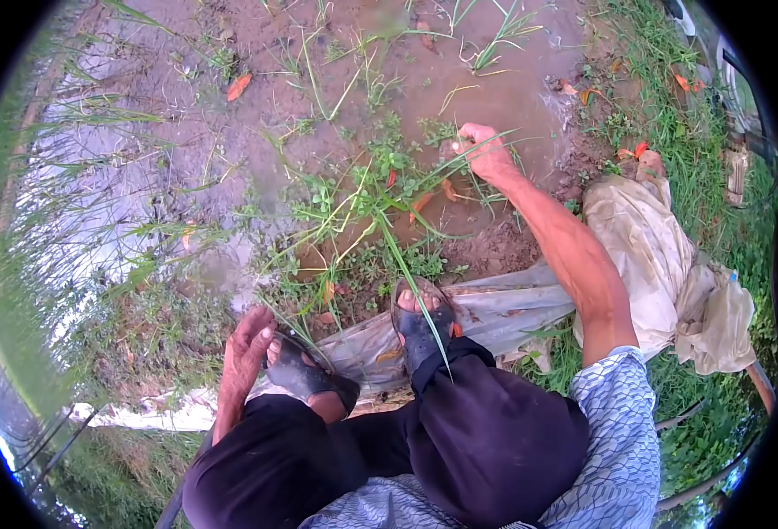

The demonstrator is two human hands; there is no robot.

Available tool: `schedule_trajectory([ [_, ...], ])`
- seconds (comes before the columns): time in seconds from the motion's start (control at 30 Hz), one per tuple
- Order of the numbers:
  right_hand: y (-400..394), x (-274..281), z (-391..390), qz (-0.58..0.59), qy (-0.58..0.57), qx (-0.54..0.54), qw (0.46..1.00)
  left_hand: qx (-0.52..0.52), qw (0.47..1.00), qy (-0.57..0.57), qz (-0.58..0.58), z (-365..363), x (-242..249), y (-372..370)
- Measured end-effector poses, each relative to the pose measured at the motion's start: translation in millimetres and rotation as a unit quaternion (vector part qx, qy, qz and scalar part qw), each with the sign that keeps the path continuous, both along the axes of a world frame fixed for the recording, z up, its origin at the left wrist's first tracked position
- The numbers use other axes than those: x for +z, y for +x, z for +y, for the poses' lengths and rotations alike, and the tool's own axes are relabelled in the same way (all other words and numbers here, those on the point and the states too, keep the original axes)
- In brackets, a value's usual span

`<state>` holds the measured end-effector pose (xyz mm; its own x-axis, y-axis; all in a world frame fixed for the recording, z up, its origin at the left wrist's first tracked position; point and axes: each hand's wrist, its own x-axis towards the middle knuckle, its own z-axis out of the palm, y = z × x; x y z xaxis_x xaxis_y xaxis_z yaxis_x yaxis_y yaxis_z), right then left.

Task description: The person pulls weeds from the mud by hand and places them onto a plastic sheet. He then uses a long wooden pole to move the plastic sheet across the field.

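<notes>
My right hand (486, 152) is stretched out over the muddy water, its fingers closed on thin green grass blades at the edge of a leafy weed clump (380, 189). My left hand (249, 342) hangs beside my left sandal (305, 370), its fingers bent together; whether anything is in them is too small to tell. Long blades reach from the clump over my right sandal (420, 322) to my knee.
A pale plastic sheet (512, 304) runs under my feet and bunches up at the right (640, 238). Shallow muddy water (495, 97) lies ahead, with grass tufts (495, 48) and orange leaves (239, 86). Grass (706, 141) borders the right side.
</notes>
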<state>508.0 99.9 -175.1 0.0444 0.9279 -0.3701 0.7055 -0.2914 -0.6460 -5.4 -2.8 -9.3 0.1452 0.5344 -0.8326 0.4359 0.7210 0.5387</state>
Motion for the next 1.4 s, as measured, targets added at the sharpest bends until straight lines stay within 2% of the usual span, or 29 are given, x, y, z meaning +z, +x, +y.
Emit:
schedule_trajectory([
  [0.07, -9.6, -1.8, 1.7, -0.067, 0.113, -0.015, 0.991, 0.008, 1.000, -0.005, 0.005, 0.2, 0.8, 2.2],
  [0.1, -20.9, 12.1, 6.1, -0.113, 0.073, -0.011, 0.991, 0.008, 1.000, -0.002, 0.003, 0.8, 0.8, 3.1],
  [0.2, -41.7, 13.8, 11.1, -0.161, 0.056, 0.000, 0.985, 0.006, 1.000, 0.003, 0.002, 3.3, 1.5, 4.8],
  [0.23, -40.1, -0.9, 11.5, -0.133, 0.133, 0.016, 0.982, 0.006, 1.000, 0.005, 0.002, 4.2, 2.3, 5.7],
  [0.33, -39.7, -27.5, 8.4, -0.123, 0.154, 0.039, 0.980, 0.004, 1.000, 0.005, 0.002, 5.1, 2.6, 7.1],
  [0.4, -36.6, -29.4, 12.3, 0.036, 0.112, -0.067, 0.991, 0.003, 1.000, 0.006, -0.001, 2.8, 2.8, 5.4],
  [0.47, -31.6, -17.2, 8.6, 0.063, 0.019, -0.107, 0.992, 0.003, 1.000, 0.014, -0.007, 1.1, 1.2, 4.1],
  [0.5, -35.3, -16.5, 6.0, 0.146, 0.020, -0.147, 0.978, 0.004, 1.000, 0.013, -0.005, 0.4, 0.7, 3.5],
  [0.6, -36.5, -5.5, 2.9, 0.072, 0.004, -0.120, 0.990, -0.003, 1.000, 0.006, 0.001, -0.6, 2.2, 4.4],
  [0.7, -43.1, -6.9, 7.3, -0.031, 0.243, -0.028, 0.969, -0.006, 1.000, 0.008, 0.007, 0.3, 3.1, 3.9],
  [0.77, -45.8, -30.1, 8.9, -0.053, 0.238, -0.026, 0.969, -0.005, 1.000, 0.007, 0.005, 1.0, 0.8, 3.5],
  [0.83, -53.0, -27.9, 14.1, -0.070, 0.229, -0.028, 0.970, -0.005, 1.000, 0.007, 0.006, 1.9, -1.3, 3.9],
  [0.93, -59.7, -32.2, 25.6, -0.056, 0.284, 0.012, 0.957, -0.013, 1.000, 0.005, 0.009, 1.7, -2.1, 2.8],
  [0.97, -59.0, -32.9, 27.2, -0.077, 0.223, 0.011, 0.972, -0.017, 1.000, 0.005, 0.008, 2.0, -2.4, 3.3],
  [1.07, -41.4, -24.0, 23.4, 0.059, 0.180, 0.042, 0.981, -0.011, 1.000, 0.008, 0.007, 1.6, 0.3, 1.8],
  [1.1, -38.8, -11.4, 18.3, 0.070, 0.090, 0.010, 0.993, -0.003, 1.000, 0.010, 0.007, 2.3, 2.8, 3.7],
  [1.2, -7.7, 21.5, 7.5, -0.044, 0.079, -0.009, 0.996, 0.005, 1.000, 0.006, 0.013, -1.4, -2.3, -0.1],
  [1.3, 29.9, 18.8, -2.6, -0.220, 0.094, 0.091, 0.967, -0.020, 1.000, 0.001, 0.007, 0.7, -5.2, 1.5],
  [1.4, 29.9, 17.6, -12.4, -0.330, 0.006, 0.185, 0.925, -0.017, 1.000, -0.001, 0.001, 3.4, -6.6, 2.2],
])
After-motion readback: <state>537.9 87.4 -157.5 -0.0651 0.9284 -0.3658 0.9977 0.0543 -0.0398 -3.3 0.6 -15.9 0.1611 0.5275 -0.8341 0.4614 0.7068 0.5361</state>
